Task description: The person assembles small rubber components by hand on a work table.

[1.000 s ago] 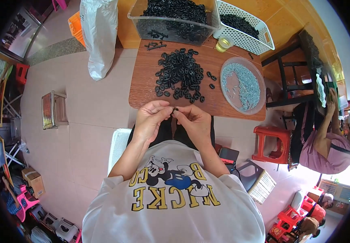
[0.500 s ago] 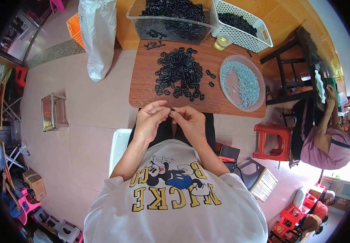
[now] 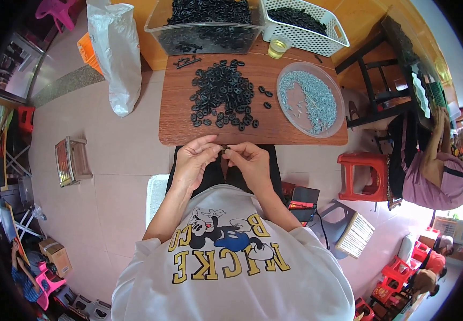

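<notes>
Small black part, pinched between both hands at the board's near edge.
Left hand (image 3: 196, 159) and right hand (image 3: 252, 160) narrow, fingertips meeting; advisable: steady, aligned, close over wooden board (image 3: 178, 128).

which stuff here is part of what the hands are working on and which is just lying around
In use:
- left hand and right hand, fingers meeting on a small dark piece
- pile of black rings on the wooden board
- round tray of small metal parts
- clear bin of black parts

Lying about:
- white plastic bag
- red stool
- white basket
</notes>
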`<state>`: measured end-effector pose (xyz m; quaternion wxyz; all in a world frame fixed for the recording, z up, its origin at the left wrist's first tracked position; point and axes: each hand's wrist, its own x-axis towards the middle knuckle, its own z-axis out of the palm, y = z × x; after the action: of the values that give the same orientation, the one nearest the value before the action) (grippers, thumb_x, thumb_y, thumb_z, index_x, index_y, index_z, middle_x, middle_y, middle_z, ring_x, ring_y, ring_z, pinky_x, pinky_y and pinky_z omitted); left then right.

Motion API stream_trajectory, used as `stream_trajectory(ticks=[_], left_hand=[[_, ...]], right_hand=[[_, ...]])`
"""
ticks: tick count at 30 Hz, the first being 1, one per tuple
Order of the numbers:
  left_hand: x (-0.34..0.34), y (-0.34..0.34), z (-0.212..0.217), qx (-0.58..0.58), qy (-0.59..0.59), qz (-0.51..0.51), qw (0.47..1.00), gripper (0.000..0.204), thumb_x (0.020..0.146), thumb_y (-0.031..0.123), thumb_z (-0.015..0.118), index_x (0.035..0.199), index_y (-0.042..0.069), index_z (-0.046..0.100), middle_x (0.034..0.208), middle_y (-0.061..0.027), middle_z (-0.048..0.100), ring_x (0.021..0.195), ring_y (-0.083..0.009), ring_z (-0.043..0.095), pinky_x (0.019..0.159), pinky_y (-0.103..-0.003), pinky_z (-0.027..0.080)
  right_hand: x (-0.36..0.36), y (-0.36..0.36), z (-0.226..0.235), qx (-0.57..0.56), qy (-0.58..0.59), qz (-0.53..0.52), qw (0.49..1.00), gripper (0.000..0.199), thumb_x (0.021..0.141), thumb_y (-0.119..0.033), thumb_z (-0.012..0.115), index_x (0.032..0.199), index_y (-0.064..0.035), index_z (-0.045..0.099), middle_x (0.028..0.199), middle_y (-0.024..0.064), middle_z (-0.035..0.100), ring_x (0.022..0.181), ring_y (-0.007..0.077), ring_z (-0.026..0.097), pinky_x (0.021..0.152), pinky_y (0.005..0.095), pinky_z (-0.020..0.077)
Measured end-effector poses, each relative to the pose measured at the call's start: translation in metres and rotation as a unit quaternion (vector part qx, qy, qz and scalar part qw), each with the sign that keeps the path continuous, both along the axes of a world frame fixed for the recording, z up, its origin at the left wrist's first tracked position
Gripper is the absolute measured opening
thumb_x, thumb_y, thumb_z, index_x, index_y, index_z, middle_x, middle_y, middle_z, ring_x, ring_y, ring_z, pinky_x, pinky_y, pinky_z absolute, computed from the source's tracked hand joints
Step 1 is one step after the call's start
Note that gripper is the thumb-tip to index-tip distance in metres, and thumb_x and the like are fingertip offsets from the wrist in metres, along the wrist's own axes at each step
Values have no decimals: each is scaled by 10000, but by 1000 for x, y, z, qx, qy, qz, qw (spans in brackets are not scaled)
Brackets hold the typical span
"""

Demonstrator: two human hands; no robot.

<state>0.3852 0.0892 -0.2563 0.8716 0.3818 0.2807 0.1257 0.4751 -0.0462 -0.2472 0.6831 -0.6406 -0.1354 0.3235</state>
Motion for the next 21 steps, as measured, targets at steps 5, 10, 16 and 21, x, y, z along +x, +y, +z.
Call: stream_trajectory(ticks=[5, 10, 16, 21], left_hand=[[34, -3, 8, 94, 5, -10, 996, 249, 807, 23, 669, 1050, -10, 626, 853, -83, 679, 716, -95, 616, 635, -198, 477], [69, -18, 26, 243, 34, -71, 967, 148, 803, 82, 693, 931, 8, 683, 767, -46, 669, 654, -67, 575, 579, -200, 449], [81, -43, 26, 249, 53, -188, 949, 147, 815, 147, 692, 865, 9, 695, 736, -33, 663, 622, -53, 539, 553, -192, 414], [76, -49, 21, 212, 45, -186, 958, 125, 818, 122, 684, 862, 5, 689, 744, -36, 666, 622, -51, 538, 560, -189, 414]], right_hand=[[19, -25, 0, 88, 31, -80, 992, 73, 819, -10, 645, 884, 21, 642, 799, 88, 667, 683, 106, 622, 590, 198, 468], [34, -46, 2, 110, 36, -139, 983, 58, 822, 2, 639, 877, 18, 633, 814, 97, 667, 721, 122, 638, 605, 200, 472], [39, -55, -4, 90, -13, -142, 986, 99, 832, -42, 649, 900, 30, 645, 801, 76, 670, 672, 84, 597, 588, 198, 472], [35, -61, -7, 43, -24, -130, 990, 94, 809, -21, 666, 890, 25, 650, 778, 78, 666, 632, 81, 582, 562, 192, 455]])
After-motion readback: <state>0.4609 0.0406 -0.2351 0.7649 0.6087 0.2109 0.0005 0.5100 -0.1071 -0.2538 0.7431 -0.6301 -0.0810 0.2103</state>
